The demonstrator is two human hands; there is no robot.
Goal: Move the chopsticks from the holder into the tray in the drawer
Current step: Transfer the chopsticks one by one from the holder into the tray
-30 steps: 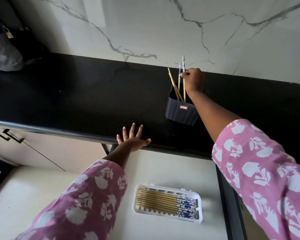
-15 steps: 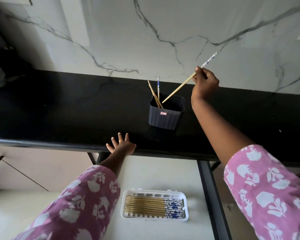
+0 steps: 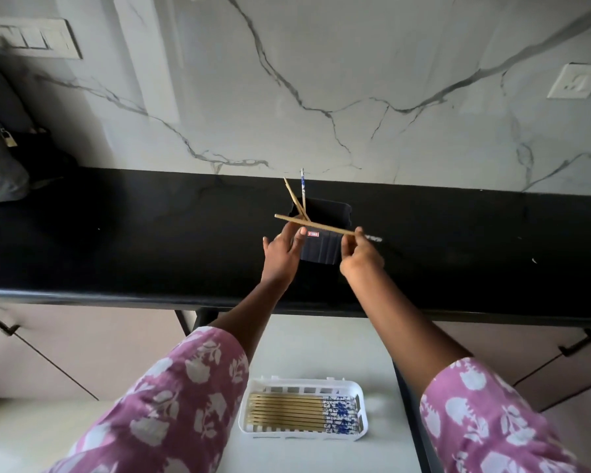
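Above the dark ribbed plastic holder point(image 3: 321, 233), 1 wooden chopstick point(image 3: 316, 226) pinched level by right hand point(image 3: 361, 256); left hand point(image 3: 282, 252) half-spread at its tip. Next: down into white slotted tray point(image 3: 302, 384), parallel with rest.

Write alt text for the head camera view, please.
A person's right hand holds one chopstick level before a dark holder on a black counter; the left hand reaches toward it.
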